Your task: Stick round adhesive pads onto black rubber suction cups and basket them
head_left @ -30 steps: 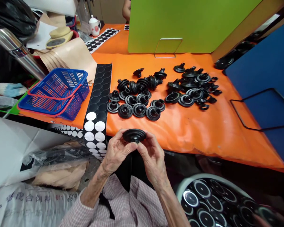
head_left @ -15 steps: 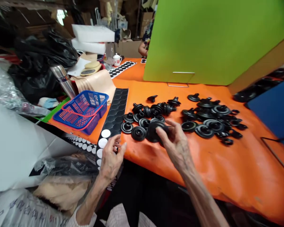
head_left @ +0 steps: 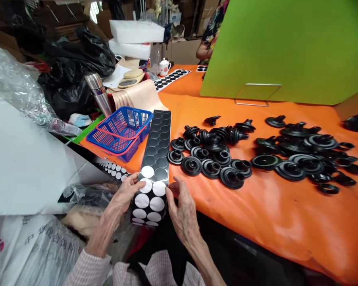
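Observation:
A long black sheet (head_left: 153, 167) printed with round dots lies across the orange-covered table (head_left: 271, 222), its near end, with white dots, overhanging the table edge. My left hand (head_left: 121, 202) grips that sheet's left edge near the white dots. My right hand (head_left: 181, 208) stands open beside the right edge, thumb against it. To the right lie several black rubber flanged parts (head_left: 231, 177), some stacked or on their sides, with the closest a short way from my right hand.
A blue plastic basket (head_left: 119, 133) with red handles stands left of the sheet. A green divider board (head_left: 286, 47) rises at the back, with a co-worker's arm (head_left: 207, 49) behind it. A steel flask (head_left: 98, 93), black bags (head_left: 74, 87) and a white sack (head_left: 30, 246) crowd the left.
The rubber part held earlier has left my hands and lies among the others on the table. Both hands have moved to the sheet's near end, and the view has swung left.

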{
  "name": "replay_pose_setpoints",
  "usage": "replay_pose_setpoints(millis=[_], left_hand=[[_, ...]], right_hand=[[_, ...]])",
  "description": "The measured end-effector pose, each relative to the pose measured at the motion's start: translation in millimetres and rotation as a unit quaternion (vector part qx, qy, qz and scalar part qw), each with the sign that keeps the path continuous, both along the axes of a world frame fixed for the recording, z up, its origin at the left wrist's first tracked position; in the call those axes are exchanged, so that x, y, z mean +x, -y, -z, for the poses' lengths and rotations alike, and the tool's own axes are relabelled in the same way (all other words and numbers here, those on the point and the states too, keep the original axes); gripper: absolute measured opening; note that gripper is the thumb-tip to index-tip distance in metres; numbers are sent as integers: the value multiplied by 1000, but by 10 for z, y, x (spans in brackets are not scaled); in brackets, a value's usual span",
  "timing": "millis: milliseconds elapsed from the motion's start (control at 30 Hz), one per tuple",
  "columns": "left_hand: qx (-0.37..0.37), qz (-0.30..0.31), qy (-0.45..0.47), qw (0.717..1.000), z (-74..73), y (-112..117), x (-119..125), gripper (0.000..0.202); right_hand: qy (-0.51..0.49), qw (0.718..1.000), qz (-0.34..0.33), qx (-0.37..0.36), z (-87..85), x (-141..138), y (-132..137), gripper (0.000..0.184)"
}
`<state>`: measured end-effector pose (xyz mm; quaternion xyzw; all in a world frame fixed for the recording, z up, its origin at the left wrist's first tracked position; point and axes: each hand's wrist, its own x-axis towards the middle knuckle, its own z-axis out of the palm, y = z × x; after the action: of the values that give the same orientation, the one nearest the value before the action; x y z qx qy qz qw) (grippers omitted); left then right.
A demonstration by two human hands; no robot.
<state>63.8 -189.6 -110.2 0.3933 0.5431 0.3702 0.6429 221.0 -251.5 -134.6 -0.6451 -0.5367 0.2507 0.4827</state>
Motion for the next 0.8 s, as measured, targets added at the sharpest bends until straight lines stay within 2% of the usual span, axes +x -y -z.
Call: replay_pose_setpoints(millis=[100,233,333,467,633,800], left_hand=[[-58,42,41,997,-23,9,-149,41],[-92,56,42,993,42,-2,-231,41],[-75,49,64,994,94,8,-179,42],[-39,29,80,996,127,35,-95,41],[-24,54,98,993,155,38,-94,40],[-17,65,103,992,200,0,-102,39]], right_hand=[[-13,999,-42,-6,57,-203,95,27],[85,994,-49,41,77,-268,116,27],[138,987,-48,68,109,-245,39,34],[138,988,-48,53,100,-213,-49,32],[131,990,-29,47,25,-196,-114,22],[214,974,-40,66,55,-205,-144,26]])
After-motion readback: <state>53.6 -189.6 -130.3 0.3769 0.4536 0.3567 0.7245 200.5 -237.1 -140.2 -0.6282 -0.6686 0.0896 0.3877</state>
